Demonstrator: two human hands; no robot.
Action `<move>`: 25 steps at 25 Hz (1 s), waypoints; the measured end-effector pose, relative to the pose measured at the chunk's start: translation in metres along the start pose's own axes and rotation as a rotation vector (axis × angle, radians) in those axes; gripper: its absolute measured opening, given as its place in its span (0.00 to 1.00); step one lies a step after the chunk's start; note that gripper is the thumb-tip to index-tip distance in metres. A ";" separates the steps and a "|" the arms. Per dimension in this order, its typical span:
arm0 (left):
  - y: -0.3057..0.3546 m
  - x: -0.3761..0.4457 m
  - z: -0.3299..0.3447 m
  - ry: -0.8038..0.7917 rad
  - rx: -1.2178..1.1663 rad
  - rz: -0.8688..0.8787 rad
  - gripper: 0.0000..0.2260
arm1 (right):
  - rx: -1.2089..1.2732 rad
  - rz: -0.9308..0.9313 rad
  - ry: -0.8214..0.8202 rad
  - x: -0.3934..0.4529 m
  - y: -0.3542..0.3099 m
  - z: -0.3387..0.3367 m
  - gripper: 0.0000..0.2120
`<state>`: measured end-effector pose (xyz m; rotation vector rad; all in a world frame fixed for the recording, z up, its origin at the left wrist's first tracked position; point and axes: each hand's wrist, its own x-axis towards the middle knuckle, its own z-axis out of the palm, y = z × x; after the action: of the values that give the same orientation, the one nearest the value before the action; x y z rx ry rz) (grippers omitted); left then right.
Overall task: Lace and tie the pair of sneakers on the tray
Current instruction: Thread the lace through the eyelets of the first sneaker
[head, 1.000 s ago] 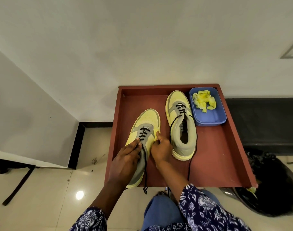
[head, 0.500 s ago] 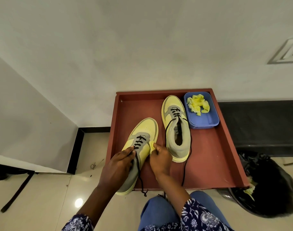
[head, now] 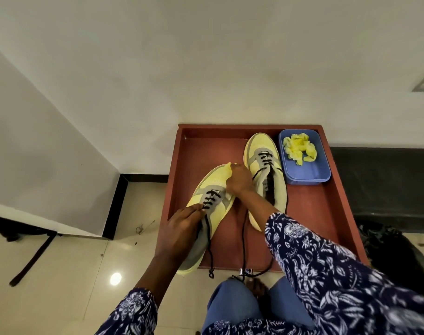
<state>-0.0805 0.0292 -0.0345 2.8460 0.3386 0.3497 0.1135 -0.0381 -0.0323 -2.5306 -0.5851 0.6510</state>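
**Right hand moves up to the toe of the near sneaker**

In the lower centre of the frame, the red tray [head: 179, 180] holds both sneakers. Since a second ago, the right hand [head: 238, 180] has left the lacing area and now pinches the toe of the left sneaker [head: 213, 180]. The left hand [head: 182, 228] grips that shoe's side, fingertips at the black lace [head: 209, 240]. The right sneaker [head: 266, 170] lies beside a blue box [head: 307, 175] of yellow scraps [head: 299, 148]. The tongue print is unreadable.

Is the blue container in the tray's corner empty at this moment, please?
No, the blue container in the tray holds crumpled yellow material.
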 end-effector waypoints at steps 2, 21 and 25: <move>-0.001 -0.001 0.001 0.015 -0.003 0.006 0.10 | 0.003 0.019 0.018 -0.007 0.002 0.005 0.24; -0.002 -0.001 0.002 0.122 0.044 0.114 0.14 | 0.179 0.193 0.186 -0.026 -0.004 0.020 0.17; -0.004 -0.001 0.005 0.125 0.021 0.097 0.14 | 0.029 0.094 0.166 -0.003 -0.011 0.015 0.19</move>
<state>-0.0812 0.0314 -0.0405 2.8742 0.2298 0.5474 0.1000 -0.0261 -0.0375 -2.5660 -0.3980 0.4716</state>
